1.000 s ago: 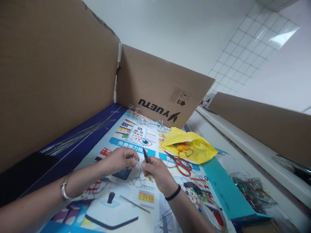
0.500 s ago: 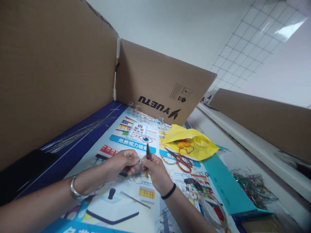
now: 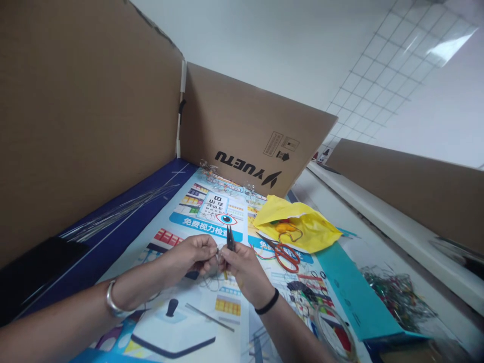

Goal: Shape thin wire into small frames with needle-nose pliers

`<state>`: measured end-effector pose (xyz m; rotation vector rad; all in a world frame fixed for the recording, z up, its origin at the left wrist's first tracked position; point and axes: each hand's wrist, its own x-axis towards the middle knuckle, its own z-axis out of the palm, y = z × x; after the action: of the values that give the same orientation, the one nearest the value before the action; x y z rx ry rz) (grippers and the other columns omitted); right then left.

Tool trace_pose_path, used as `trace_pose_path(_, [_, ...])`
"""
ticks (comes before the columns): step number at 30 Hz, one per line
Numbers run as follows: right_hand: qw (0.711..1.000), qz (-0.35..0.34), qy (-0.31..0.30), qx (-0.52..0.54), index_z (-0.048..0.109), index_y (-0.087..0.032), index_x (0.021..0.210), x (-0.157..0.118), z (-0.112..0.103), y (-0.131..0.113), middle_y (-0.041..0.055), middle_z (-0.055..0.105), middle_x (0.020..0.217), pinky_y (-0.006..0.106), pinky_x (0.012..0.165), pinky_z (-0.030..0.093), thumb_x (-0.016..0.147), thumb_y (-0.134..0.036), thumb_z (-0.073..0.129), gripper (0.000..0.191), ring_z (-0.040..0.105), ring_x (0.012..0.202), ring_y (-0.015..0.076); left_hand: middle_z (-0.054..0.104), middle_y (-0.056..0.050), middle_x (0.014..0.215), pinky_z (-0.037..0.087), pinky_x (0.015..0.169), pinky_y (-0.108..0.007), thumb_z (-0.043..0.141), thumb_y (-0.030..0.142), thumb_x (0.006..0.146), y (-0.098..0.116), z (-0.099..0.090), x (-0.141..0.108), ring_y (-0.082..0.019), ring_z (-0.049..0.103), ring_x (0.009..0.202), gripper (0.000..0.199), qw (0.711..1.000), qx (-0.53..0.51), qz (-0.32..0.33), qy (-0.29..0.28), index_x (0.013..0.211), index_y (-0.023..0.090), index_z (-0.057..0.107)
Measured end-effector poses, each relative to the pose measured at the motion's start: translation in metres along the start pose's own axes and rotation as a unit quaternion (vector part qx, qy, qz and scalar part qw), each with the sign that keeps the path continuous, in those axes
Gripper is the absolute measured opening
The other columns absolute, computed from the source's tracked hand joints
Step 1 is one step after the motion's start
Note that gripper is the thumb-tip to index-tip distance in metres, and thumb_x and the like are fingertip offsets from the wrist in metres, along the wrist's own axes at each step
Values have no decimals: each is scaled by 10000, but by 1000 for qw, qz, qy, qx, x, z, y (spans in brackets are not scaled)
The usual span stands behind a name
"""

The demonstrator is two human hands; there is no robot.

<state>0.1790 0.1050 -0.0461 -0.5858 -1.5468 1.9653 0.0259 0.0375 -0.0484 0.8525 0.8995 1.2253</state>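
Observation:
My left hand [image 3: 194, 256] is closed in a pinch on a thin wire [image 3: 214, 283], whose loose loops hang below the fingers. Close beside it, my right hand [image 3: 245, 269] is wrapped round small pliers [image 3: 230, 240] with dark jaws and a bit of yellow handle showing. The jaws point away from me and stand slightly apart, with nothing visible between them. Fingertips of both hands nearly meet, and where the wire ends there is hidden. A thin grey metal strip [image 3: 210, 317] lies on the printed poster [image 3: 181, 307] under the hands.
Orange-handled scissors [image 3: 286, 256] lie against a yellow bag [image 3: 298, 222] holding coloured material. Right of them are a teal box flap [image 3: 342, 287], tangled wire pieces [image 3: 397, 297] and a clear round container [image 3: 335, 330]. Long wires [image 3: 121, 212] lie left. Cardboard panels [image 3: 242, 116] wall the table.
The pliers' jaws have parted slightly; they looked together before. Both hands stay at nearly the same spot, and the view has shifted a little.

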Motion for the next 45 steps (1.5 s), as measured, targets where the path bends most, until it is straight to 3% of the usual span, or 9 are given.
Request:
trace_pose_path(6, [994,-54,64,-66,604,-154,804,3,-5,-4,-32,516,603,233,593,347,750,-300,641,160,446,582,93,554,2,623,326,474,-192,625,292,769,-4,5,-3,-66,465,481,200,997,-73,-24,-19,719,138,509])
trace_pose_path(11, [994,-46,37,-95,622,-151,780,-1,1,-6,-8,561,659,250,631,377,727,-321,650,180,483,633,116,618,-34,685,359,473,-177,651,320,754,-6,10,-6,-56,499,472,219,996,-62,-54,-20,756,122,557])
trace_pose_path(16, [987,-42,40,-152,578,-169,724,-2,-1,-12,-14,547,640,250,595,377,748,-327,618,165,477,596,118,663,-95,770,408,540,-191,653,305,737,8,6,-8,-119,588,631,217,995,33,-68,-68,807,101,625])
trace_pose_path(21, [954,-83,58,-281,569,-174,691,0,-11,-16,-28,497,608,232,561,336,761,-321,594,165,420,584,107,661,-100,849,434,581,-230,555,427,790,23,0,-7,-148,595,690,323,994,90,-54,-36,841,119,637])
trace_pose_path(25, [932,-91,74,-342,560,-178,676,-2,-6,-20,-33,483,599,226,546,320,770,-294,575,151,414,580,105,615,-24,649,389,518,-213,623,381,736,21,1,-2,-114,532,561,246,983,182,-1,9,727,136,601])
trace_pose_path(32, [949,-73,60,-301,558,-180,693,-4,0,-27,-35,481,600,222,536,328,763,-313,585,153,407,560,100,574,11,611,392,573,-221,572,266,755,18,0,1,-119,521,584,148,938,328,102,44,648,165,582])
trace_pose_path(38, [975,-49,22,-215,564,-175,714,-5,-3,-22,-34,487,597,221,523,316,748,-312,610,149,395,553,94,606,10,652,396,619,-219,575,217,738,16,-2,2,-132,557,645,95,913,390,118,39,657,177,606])
trace_pose_path(41, [984,-37,17,-171,570,-170,731,-4,-3,-20,-28,509,597,228,539,334,744,-313,617,151,421,562,100,602,11,645,386,599,-217,586,248,737,18,-2,3,-126,547,629,109,926,360,106,34,658,173,602])
trace_pose_path(45, [986,-24,28,-163,585,-162,707,-1,-6,-20,-26,522,584,234,543,347,721,-330,639,178,438,555,100,607,-12,656,368,518,-215,569,431,762,22,-4,1,-120,536,570,279,976,217,13,-7,730,155,583])
